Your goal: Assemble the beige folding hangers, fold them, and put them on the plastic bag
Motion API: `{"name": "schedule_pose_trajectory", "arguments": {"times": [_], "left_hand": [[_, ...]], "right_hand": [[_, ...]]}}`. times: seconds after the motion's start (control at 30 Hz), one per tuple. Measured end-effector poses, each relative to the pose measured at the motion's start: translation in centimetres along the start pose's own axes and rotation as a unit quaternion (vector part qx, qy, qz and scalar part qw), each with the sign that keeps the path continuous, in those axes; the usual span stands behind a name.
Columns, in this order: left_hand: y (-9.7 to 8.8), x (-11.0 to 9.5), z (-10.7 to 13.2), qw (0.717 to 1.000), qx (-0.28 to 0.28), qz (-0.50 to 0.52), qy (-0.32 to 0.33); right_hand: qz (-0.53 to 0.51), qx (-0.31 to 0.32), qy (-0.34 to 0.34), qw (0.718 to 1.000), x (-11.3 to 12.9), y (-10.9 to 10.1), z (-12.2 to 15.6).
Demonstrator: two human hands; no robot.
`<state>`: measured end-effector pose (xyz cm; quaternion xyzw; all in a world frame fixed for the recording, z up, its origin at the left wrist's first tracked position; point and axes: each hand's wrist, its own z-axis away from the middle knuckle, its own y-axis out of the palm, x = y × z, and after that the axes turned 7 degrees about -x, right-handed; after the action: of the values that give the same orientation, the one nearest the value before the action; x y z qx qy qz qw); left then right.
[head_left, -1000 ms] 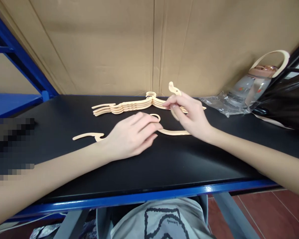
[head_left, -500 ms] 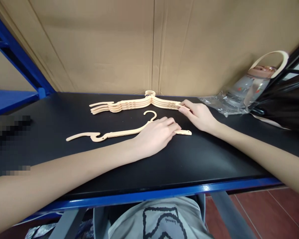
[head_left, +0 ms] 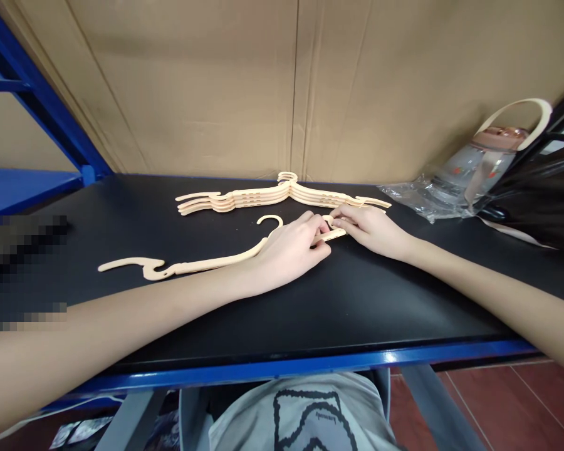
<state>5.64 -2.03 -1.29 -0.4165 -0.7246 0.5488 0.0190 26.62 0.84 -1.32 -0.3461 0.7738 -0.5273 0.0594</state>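
A single cream plastic hanger [head_left: 192,265] lies flat on the black table [head_left: 122,225]. My left hand [head_left: 291,250] rests over its right arm with the fingers curled on it. My right hand [head_left: 371,228] pinches the hanger's right end, fingertips touching those of the left hand. Behind them lies a stack of several matching cream hangers [head_left: 263,195], untouched.
A clear water jug with a cream handle [head_left: 486,156] lies on crumpled clear plastic [head_left: 408,191] at the back right. Cardboard lines the wall behind. A blue shelf frame [head_left: 42,113] stands at the left. The table's blue front edge runs just above my lap.
My right hand left the hanger stack and came to the single hanger's right end. The single hanger slid left. My left hand stayed on it.
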Motion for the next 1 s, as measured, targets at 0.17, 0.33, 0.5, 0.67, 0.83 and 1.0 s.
{"name": "schedule_pose_trajectory", "arguments": {"times": [0.17, 0.33, 0.5, 0.67, 0.83, 1.0], "left_hand": [[-0.3, -0.3, -0.2, 0.998, 0.004, 0.045, -0.042], [-0.5, -0.2, -0.3, 0.996, 0.028, 0.053, -0.062], [-0.2, 0.4, -0.6, 0.998, 0.041, 0.027, -0.031], [-0.1, 0.6, -0.9, 0.998, 0.051, -0.011, 0.021], [-0.3, 0.5, -0.8, 0.998, 0.059, -0.012, 0.032], [-0.5, 0.5, -0.8, 0.998, 0.059, 0.012, 0.001]], "right_hand": [[-0.008, 0.003, 0.02, 1.0, 0.4, -0.5, 0.1], [-0.033, 0.013, 0.052, 0.998, 0.9, -1.1, 0.3], [-0.17, 0.04, 0.089, 0.981, 1.2, -1.0, 0.3], [-0.206, 0.095, 0.069, 0.972, 1.2, -1.3, 0.4], [-0.199, 0.128, 0.057, 0.97, 0.9, -1.8, 0.5], [-0.188, 0.136, 0.056, 0.971, 0.6, -2.0, 0.4]]}}
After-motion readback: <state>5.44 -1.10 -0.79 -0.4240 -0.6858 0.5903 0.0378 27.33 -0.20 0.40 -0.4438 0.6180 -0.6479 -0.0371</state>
